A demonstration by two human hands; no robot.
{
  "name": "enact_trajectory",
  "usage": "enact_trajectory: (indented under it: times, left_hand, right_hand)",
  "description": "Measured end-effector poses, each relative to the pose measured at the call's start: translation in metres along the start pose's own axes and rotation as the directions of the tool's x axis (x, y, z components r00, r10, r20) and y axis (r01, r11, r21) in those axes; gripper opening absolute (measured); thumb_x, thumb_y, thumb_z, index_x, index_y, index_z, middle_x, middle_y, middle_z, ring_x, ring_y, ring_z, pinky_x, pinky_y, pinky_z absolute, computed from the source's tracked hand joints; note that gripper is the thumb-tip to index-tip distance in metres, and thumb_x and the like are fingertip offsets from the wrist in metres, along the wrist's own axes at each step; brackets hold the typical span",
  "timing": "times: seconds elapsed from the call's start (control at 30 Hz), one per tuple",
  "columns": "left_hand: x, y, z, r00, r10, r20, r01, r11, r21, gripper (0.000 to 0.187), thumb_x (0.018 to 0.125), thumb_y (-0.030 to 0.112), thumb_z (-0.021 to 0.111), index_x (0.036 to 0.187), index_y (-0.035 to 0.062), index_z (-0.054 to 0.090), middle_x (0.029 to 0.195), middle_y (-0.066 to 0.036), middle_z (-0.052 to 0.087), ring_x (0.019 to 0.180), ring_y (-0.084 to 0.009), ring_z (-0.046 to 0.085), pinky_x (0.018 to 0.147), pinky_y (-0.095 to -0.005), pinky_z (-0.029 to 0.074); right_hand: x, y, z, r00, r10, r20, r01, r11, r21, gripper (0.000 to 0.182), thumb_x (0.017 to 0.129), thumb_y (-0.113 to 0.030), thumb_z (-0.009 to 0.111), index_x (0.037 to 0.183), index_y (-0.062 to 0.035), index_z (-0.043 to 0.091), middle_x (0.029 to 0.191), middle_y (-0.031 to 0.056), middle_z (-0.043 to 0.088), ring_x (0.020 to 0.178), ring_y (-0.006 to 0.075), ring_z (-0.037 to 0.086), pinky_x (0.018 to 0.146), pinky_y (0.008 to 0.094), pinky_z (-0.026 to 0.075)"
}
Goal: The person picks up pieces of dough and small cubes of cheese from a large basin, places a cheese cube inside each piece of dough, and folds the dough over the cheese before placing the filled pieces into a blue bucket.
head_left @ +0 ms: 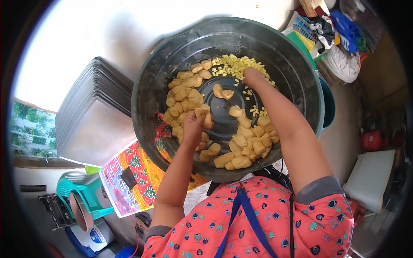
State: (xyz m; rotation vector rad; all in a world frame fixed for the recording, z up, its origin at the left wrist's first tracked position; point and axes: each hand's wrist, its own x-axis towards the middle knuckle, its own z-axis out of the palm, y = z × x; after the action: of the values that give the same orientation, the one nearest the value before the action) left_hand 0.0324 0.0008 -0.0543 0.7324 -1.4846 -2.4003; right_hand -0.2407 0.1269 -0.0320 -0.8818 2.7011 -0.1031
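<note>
My left hand (195,129) is closed around a flattened piece of dough (203,112) at the left side of a large dark round basin (228,170). My right hand (254,77) reaches to the far right of the basin, fingers curled in at a pile of small pale yellow cubes (234,65); what they hold is hidden. A heap of dough pieces (178,92) curves along the basin's left side. Another dough heap (249,144) lies at the near right. Two dough pieces (223,92) rest together near the middle, apart from the heaps.
A stack of metal trays (99,124) stands left of the basin, above a patterned tablecloth (140,176). Farther left is a teal plastic chair (81,189). A basket (303,30) and bags crowd the upper right, with a pale container (370,180) lower down.
</note>
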Motion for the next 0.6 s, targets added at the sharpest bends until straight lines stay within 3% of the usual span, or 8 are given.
enact_trajectory:
  times: [0.1,0.23,0.37,0.53,0.6]
  left_hand:
    - [0.002,0.001,0.003,0.999,-0.047,-0.022,0.045,0.995,-0.085,0.019,0.089,0.014,0.053,0.104,0.0018,0.055,0.089,-0.007,0.063,0.079,-0.0148,0.063,0.069,-0.0291,0.052]
    - [0.005,0.001,0.001,0.988,-0.151,-0.010,0.148,0.979,-0.143,0.020,0.091,0.016,0.051,0.106,0.0027,0.055,0.093,-0.008,0.063,0.082,-0.0168,0.062,0.074,-0.0315,0.051]
    - [0.002,0.007,0.003,0.971,-0.236,0.026,0.234,0.936,-0.263,0.021,0.090,0.015,0.054,0.107,0.0037,0.055,0.095,-0.006,0.064,0.086,-0.0161,0.062,0.077,-0.0318,0.049]
    - [0.006,-0.004,0.001,0.991,-0.135,-0.017,0.133,0.988,-0.072,0.022,0.087,0.013,0.059,0.107,0.0043,0.056,0.095,-0.003,0.063,0.086,-0.0135,0.062,0.075,-0.0299,0.050]
    - [0.007,-0.006,-0.003,0.992,-0.120,-0.029,0.119,0.992,-0.036,0.021,0.087,0.013,0.061,0.106,0.0042,0.057,0.093,-0.002,0.063,0.082,-0.0121,0.062,0.071,-0.0276,0.050]
  right_hand:
    - [0.005,-0.004,0.015,0.997,0.035,-0.064,-0.037,0.999,-0.025,0.028,0.081,-0.023,0.064,0.105,-0.0065,0.065,0.113,0.0124,0.061,0.104,0.0283,0.060,0.082,0.0397,0.050]
    - [0.010,-0.003,0.035,0.976,-0.081,-0.203,0.059,0.992,-0.112,0.021,0.084,-0.012,0.054,0.101,-0.0079,0.064,0.104,0.0113,0.062,0.104,0.0276,0.058,0.085,0.0399,0.048]
    - [0.010,-0.004,0.047,0.946,-0.108,-0.305,0.115,0.993,0.004,0.018,0.082,-0.008,0.050,0.097,-0.0072,0.062,0.101,0.0111,0.062,0.103,0.0275,0.058,0.084,0.0400,0.047]
    - [0.011,-0.001,0.054,0.947,-0.086,-0.308,0.159,0.962,0.220,0.018,0.080,-0.011,0.056,0.098,-0.0081,0.061,0.100,0.0119,0.062,0.098,0.0291,0.059,0.082,0.0397,0.048]
    - [0.007,0.002,0.058,0.942,-0.058,-0.330,0.132,0.969,0.207,0.020,0.080,-0.014,0.060,0.099,-0.0085,0.061,0.098,0.0126,0.063,0.094,0.0300,0.060,0.080,0.0399,0.049]
